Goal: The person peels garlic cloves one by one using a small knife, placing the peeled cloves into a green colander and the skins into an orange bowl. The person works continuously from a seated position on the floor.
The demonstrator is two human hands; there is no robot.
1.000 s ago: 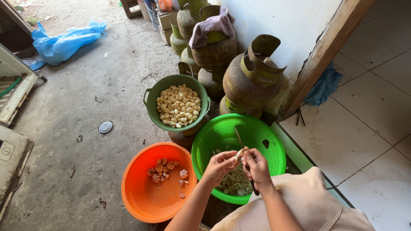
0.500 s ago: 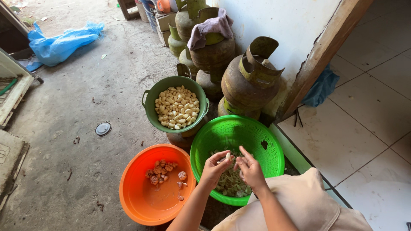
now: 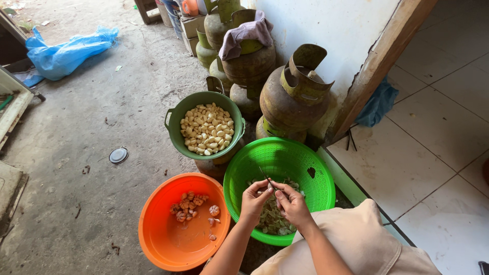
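Both hands meet over the green basket (image 3: 310,168), fingers curled narrow and pinched together. The left hand (image 3: 253,200) nips a small pale clove (image 3: 265,190) between thumb and fingertips; the right hand (image 3: 293,203) grips a thin dark blade (image 3: 266,177) whose tip pokes up toward the far rim, its handle hidden in the fist. The clove sits right where the 2 hands touch, above a heap of papery greenish-white peels (image 3: 270,216) lying in the basket's bottom. The basket is round, bright plastic, perforated all over, with a cut-out handle hole on its right wall. Just to its left, touching or nearly so, is a smooth orange basin (image 3: 158,239), glossy plastic, holding a loose scatter of reddish, skin-on bulbs (image 3: 189,201) and a few stray cloves. Beyond both stands a deeper dark-green bucket (image 3: 175,132) with side handles, heaped with peeled cream-coloured cloves (image 3: 208,128). Behind it, against the white wall (image 3: 331,30), cluster several rusty, rounded gas cylinders (image 3: 290,104) with dull green collars, 1 draped with a mauve cloth (image 3: 247,34). Far left on the rough concrete floor (image 3: 102,102) lies a crumpled blue bag (image 3: 69,51).
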